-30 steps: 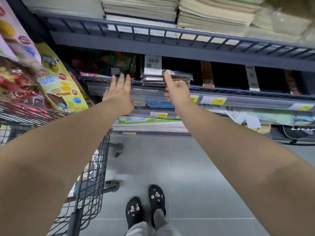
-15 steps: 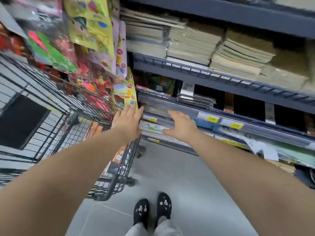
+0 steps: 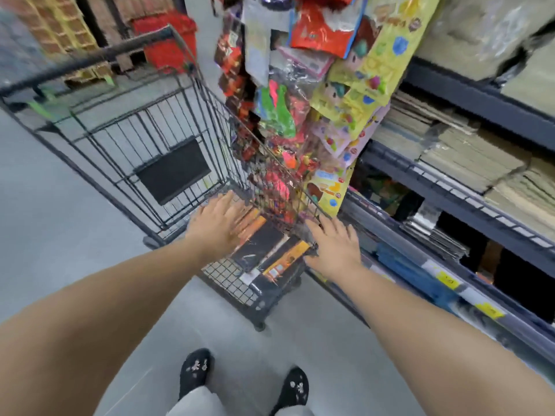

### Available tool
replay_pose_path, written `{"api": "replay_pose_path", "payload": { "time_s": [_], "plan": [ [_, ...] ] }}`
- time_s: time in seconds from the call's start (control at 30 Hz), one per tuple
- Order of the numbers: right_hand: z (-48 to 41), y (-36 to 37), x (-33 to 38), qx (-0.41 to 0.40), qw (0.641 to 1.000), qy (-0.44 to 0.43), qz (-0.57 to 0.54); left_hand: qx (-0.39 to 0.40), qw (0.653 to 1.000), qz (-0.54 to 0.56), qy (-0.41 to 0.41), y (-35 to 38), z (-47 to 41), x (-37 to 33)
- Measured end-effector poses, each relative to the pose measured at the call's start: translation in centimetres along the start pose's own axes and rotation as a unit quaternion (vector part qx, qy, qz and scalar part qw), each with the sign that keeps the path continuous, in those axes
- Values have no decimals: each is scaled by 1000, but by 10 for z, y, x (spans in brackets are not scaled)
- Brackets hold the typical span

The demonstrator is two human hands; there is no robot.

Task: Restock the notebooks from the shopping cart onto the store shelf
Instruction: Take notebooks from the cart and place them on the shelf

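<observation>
Both hands have left the shelf [image 3: 468,202] edge and swung over to the cart [image 3: 120,136], and the view has turned with them. Left hand [image 3: 217,226] hovers over the basket, fingers straight and spread; right hand [image 3: 336,250] is equally flat and wide at the cart's near corner on the shelf side, though blur hides whether it touches the wire. Neither holds anything. The notebooks [image 3: 267,253] lie flat on the cart floor, dark and orange covers under glossy wrap, just below and between the two hands. On the shelf a low wrapped stack [image 3: 432,232] sits with dark open space beside it. The job looks partway through: the shelf has room, several notebooks are left in the cart, and the next pick-up is not yet made.
</observation>
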State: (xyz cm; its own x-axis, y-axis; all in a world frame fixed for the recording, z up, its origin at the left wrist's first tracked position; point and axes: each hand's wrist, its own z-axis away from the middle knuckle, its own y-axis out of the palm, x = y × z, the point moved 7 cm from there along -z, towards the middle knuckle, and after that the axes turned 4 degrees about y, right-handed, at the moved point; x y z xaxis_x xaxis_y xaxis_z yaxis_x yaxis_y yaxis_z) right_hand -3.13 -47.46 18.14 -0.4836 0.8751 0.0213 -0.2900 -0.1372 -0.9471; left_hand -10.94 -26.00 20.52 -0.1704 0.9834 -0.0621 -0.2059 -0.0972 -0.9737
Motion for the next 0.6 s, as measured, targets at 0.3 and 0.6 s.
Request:
{"api": "replay_pose_path", "payload": {
  "time_s": [0.3,0.6],
  "plan": [
    [-32,30,118,33,995,71,-64,24,999,5,36,8,1,132],
    [-40,59,171,43,979,157,-121,65,987,40,140,27,-41,164]
  ]
}}
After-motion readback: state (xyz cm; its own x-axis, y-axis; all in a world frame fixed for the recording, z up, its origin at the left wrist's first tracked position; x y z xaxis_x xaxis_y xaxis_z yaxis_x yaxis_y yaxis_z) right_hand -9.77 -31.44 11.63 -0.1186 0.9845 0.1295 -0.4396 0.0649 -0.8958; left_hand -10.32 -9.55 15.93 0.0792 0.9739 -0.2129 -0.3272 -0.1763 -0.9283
